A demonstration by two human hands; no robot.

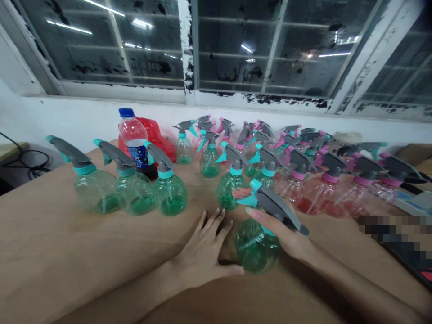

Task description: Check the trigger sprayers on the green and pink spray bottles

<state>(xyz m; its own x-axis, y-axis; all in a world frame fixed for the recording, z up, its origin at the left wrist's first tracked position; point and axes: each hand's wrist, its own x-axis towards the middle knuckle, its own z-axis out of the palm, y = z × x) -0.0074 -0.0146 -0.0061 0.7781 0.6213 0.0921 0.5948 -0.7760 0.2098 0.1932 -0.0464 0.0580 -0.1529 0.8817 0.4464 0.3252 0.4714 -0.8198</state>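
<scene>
My right hand (286,234) is closed around the neck of a green spray bottle (257,247), below its grey and turquoise trigger head. Part of the neck is hidden by my fingers. My left hand (207,256) lies palm down on the table (141,265), fingers spread, its thumb close to the base of that bottle. Just beyond my left fingertips stands another green spray bottle (231,189). Three green spray bottles stand in a row at the left, the nearest to my hand being the right one (170,195). Each has a little green liquid inside.
Pink spray bottles (312,191) line the right side, with several more bottles behind. A soda bottle with a blue cap (133,130) stands before a red plastic bag (157,135). A dark object (401,252), partly pixelated, lies at the right edge. Windows (276,49) rise behind.
</scene>
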